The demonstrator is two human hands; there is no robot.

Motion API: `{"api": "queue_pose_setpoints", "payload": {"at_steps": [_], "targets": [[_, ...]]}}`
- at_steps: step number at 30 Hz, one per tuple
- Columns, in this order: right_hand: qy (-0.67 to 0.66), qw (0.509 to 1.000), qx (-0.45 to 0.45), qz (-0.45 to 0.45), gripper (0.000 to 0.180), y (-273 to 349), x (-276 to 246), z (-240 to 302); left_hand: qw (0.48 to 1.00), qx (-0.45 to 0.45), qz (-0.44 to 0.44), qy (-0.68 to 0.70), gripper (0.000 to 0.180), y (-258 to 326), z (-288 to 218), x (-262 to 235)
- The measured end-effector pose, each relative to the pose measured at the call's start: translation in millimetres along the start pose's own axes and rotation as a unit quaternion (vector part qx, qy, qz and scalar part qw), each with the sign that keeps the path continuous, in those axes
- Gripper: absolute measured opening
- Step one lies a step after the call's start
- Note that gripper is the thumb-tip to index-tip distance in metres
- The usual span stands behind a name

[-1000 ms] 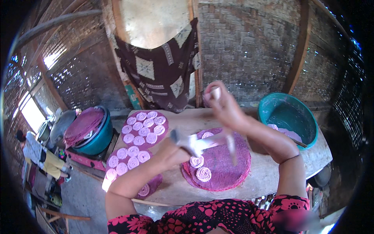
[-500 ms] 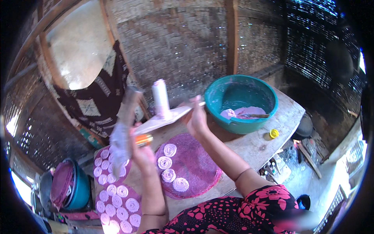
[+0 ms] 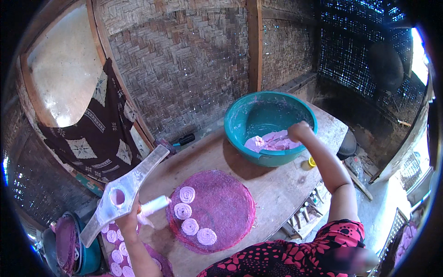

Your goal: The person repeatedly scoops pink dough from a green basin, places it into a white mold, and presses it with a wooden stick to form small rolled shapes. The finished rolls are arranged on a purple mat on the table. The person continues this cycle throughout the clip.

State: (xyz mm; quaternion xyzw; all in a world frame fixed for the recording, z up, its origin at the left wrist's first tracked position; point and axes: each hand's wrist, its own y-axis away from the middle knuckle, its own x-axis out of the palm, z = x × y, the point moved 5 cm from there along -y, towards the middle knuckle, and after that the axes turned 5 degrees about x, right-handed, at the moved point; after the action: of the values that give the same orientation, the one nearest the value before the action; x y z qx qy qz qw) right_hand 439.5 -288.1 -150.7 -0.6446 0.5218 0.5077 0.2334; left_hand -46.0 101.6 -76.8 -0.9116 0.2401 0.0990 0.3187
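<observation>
My left hand (image 3: 128,221) grips a whitish wooden press (image 3: 119,197), a long bar with a round hole in its middle. Beside that hand a white cylindrical plunger (image 3: 154,206) points right; its bar is mostly hidden. My right hand (image 3: 301,132) is closed inside the teal basin (image 3: 233,136), just over a mass of pink dough (image 3: 263,142). It seems to grip the end of a stick-like utensil, mostly hidden. Between my arms lies a round purple mesh sheet (image 3: 221,207) with a few pink dough coils (image 3: 189,226) along its left side.
More mesh sheets with coils (image 3: 116,268) lie at the table's left end. A small yellow cap (image 3: 311,162) sits right of the basin on the wooden table (image 3: 272,184). A woven wall (image 3: 180,69) stands behind. Another teal tub (image 3: 91,251) is at lower left.
My right hand has let go of the plunger and moved right into the basin. The plunger is now by my left hand, and the press has tilted so its hole shows.
</observation>
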Motion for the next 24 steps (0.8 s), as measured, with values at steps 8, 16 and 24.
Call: {"api": "queue_pose_setpoints", "payload": {"at_steps": [8,16,24], "targets": [[0.019,0.996,-0.008,-0.091,0.024,-67.4,10.0,-3.5,0.964,0.155,0.088,-0.195,0.035,-2.9,36.1,31.2],[-0.047,0.995,-0.066,-0.054,0.026,-96.8,50.2,13.3,0.969,0.122,0.099,-0.19,0.031,-5.9,39.3,24.3],[-0.231,0.968,-0.096,0.029,0.029,-82.8,59.1,5.3,0.96,0.166,0.127,-0.189,0.027,-11.4,30.1,52.3]]}}
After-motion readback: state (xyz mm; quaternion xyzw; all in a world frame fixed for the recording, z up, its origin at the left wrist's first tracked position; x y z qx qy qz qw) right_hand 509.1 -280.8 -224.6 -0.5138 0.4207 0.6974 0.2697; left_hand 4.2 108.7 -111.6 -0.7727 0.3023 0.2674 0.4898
